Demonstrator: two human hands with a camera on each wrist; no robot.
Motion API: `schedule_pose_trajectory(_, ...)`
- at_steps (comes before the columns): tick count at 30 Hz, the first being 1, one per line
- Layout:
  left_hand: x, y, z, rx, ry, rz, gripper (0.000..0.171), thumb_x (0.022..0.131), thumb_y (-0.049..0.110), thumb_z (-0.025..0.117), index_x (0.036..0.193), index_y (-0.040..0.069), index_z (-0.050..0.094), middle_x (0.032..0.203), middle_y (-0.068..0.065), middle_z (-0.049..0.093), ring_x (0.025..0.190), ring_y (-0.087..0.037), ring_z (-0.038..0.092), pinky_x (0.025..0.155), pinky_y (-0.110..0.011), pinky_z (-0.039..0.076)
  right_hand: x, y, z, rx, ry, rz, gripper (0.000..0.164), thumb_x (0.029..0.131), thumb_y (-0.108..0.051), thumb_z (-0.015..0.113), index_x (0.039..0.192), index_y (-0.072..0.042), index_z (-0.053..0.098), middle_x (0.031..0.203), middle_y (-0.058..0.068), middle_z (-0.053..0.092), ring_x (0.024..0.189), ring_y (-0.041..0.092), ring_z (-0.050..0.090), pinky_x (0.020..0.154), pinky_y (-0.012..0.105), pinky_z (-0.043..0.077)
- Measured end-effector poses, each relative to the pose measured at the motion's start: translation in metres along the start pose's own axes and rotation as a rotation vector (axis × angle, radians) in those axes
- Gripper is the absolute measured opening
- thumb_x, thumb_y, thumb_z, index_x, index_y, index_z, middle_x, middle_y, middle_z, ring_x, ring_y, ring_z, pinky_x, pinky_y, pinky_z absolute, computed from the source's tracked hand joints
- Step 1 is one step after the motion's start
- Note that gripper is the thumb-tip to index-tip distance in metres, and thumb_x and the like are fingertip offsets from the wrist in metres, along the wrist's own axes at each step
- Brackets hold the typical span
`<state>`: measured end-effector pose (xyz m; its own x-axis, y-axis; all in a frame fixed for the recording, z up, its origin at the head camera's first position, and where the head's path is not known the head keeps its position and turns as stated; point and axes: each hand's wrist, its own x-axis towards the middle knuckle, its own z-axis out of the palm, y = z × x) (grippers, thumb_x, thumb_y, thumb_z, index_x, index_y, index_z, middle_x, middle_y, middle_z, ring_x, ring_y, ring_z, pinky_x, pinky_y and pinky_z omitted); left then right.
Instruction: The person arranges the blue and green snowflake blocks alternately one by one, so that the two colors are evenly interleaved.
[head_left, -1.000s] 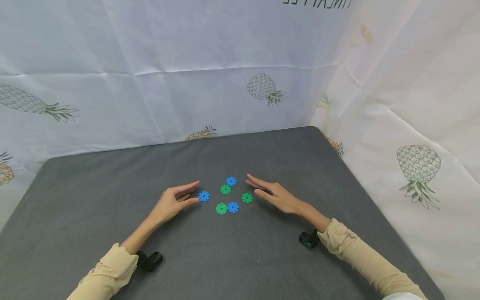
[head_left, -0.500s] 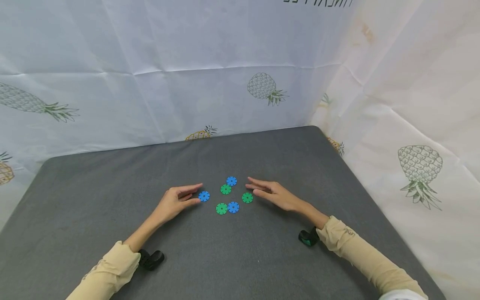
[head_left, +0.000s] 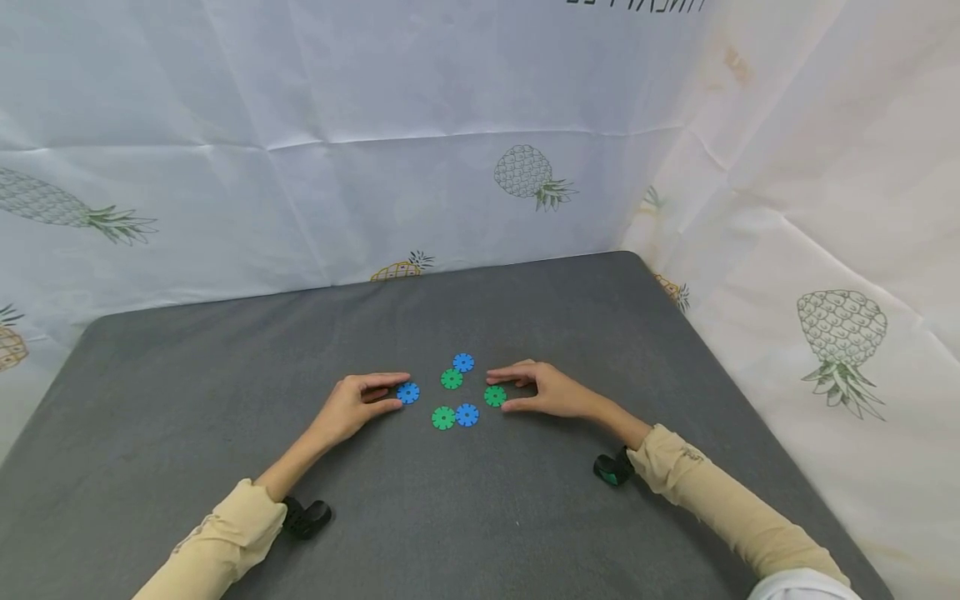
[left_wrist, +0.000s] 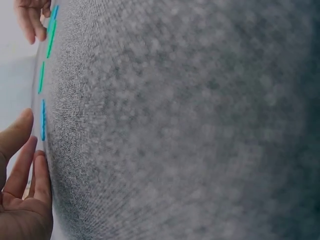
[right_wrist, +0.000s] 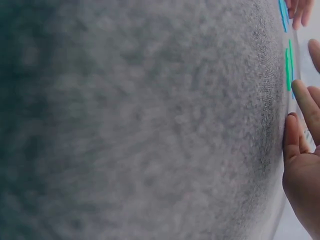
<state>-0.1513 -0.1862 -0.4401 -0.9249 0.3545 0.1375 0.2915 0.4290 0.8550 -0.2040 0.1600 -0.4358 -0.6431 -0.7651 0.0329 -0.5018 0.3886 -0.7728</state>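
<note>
Several flat notched plastic discs, blue and green, lie on the grey table. My left hand (head_left: 351, 407) reaches in at the leftmost blue disc (head_left: 408, 392); its thumb and index finger stand apart at the disc's near and far edges. In the left wrist view this blue disc (left_wrist: 43, 120) lies flat just beyond the fingertips. My right hand (head_left: 551, 392) has its thumb and fingers spread around the rightmost green disc (head_left: 495, 396), with the fingertips close to its edge. The right wrist view shows the hand (right_wrist: 305, 150) low over the cloth, thumb and fingers parted.
Between the hands, a blue disc (head_left: 463, 362) meets a green disc (head_left: 452, 379) farther back. Closer in, another green disc (head_left: 443, 418) sits against a blue disc (head_left: 467, 415). Pineapple-printed white cloth (head_left: 420, 83) hangs behind and to the right of the grey table (head_left: 450, 517).
My left hand has moved slightly right, its fingers coming to the blue disc's edges. My right hand has lowered and turned, its thumb now on the near side of the green disc. The discs stay put.
</note>
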Motion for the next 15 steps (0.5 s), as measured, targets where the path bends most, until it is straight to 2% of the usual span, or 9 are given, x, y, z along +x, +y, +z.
schedule_pose_trajectory(7,0.0025,-0.001,0.0023,0.038,0.011,0.009,0.039,0.084,0.003,0.072,0.122,0.0,0.065,0.124,-0.015,0.063,0.117,-0.03,0.057,0.09,-0.035,0.049,0.0033,-0.0004,0.0007,-0.03,0.001,0.005,0.051,0.088,-0.024,0.072,0.134,-0.009,0.057,0.131,0.001,0.06,0.114,0.018,0.052,0.093,0.033,0.046)
schedule_pose_trajectory(15,0.0031,-0.0005,0.0033,0.042,0.017,0.001,0.039,0.083,0.002,0.073,0.121,0.001,0.066,0.124,-0.015,0.063,0.116,-0.029,0.058,0.09,-0.037,0.05,0.0049,-0.0021,0.0016,-0.041,0.016,0.032,0.049,0.086,-0.02,0.074,0.132,-0.011,0.06,0.128,-0.001,0.062,0.11,0.016,0.052,0.09,0.031,0.046)
